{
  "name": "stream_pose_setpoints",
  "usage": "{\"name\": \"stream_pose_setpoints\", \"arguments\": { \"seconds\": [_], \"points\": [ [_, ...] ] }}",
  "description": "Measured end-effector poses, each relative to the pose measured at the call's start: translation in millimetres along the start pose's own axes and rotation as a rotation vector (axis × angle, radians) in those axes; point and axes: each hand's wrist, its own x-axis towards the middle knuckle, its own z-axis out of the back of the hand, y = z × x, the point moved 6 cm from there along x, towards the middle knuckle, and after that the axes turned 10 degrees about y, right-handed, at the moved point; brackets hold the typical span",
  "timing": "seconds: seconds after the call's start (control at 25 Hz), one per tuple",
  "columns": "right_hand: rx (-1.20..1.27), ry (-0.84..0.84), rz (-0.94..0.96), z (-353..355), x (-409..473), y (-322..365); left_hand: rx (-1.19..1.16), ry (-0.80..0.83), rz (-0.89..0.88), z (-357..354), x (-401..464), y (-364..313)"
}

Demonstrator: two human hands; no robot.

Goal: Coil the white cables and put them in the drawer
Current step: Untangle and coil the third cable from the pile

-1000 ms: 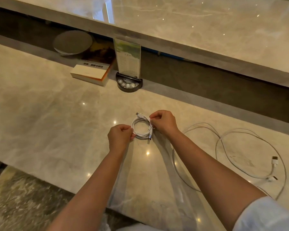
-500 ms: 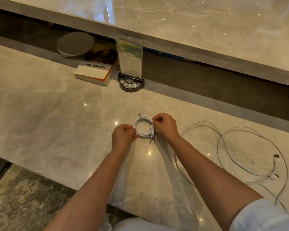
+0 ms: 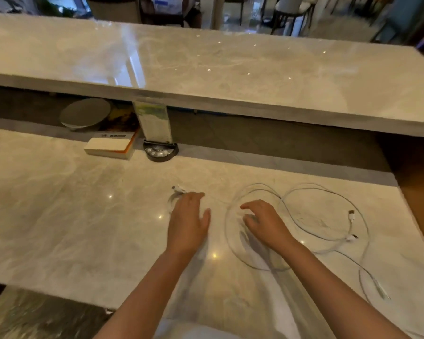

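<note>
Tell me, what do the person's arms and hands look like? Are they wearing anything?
Both arms are bare from wrist to elbow. The left hand and right hand wear no gloves, rings or watch that I can see. A bit of pale cloth shows at the bottom edge.

Small coiled white cable [image 3: 174,197] flat on marble counter [image 3: 71,216], loose white cable [image 3: 301,216] sprawled in uncoiled loops to its right

a glossy beige marble counter [image 3: 66,216] carries a small coiled white cable [image 3: 174,195] (partly under a hand), loose white cables [image 3: 328,216] sprawled in wide loops to its right, a book [image 3: 109,146] and a black-based sign stand [image 3: 159,150] at the back edge.
</note>
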Motion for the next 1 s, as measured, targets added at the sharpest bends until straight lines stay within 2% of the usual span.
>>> {"name": "stream_pose_setpoints", "arguments": {
  "seconds": [0.12,0.28,0.4,0.52,0.72,0.84,1.0],
  "points": [
    [-0.068,-0.087,-0.11,10.6,-63.1,-58.2,0.174,0.235,-0.291,-72.3,-18.9,-59.8],
    [-0.164,-0.122,-0.202,5.1,-127.0,-103.7,0.382,0.553,-0.402,-152.9,-46.8,-90.2],
    [-0.221,-0.139,-0.215,-5.2,-146.3,-112.9,0.446,0.55,-0.503,-172.7,-53.0,-105.9],
    [-0.234,-0.223,-0.195,-10.4,-150.1,-115.7,0.362,0.557,-0.552,-179.7,-53.6,-111.3],
    [-0.116,-0.413,-0.169,14.2,-151.3,-111.7,-0.028,0.572,-0.425,-158.1,-47.9,-133.2],
    [-0.1,-0.568,-0.121,42.5,-149.4,-111.0,-0.208,0.507,-0.389,-126.9,-33.1,-163.2],
    [0.169,-0.536,-0.194,76.8,-152.8,-136.5,-0.378,0.31,-0.241,-74.3,8.0,-177.8]
  ]
}}
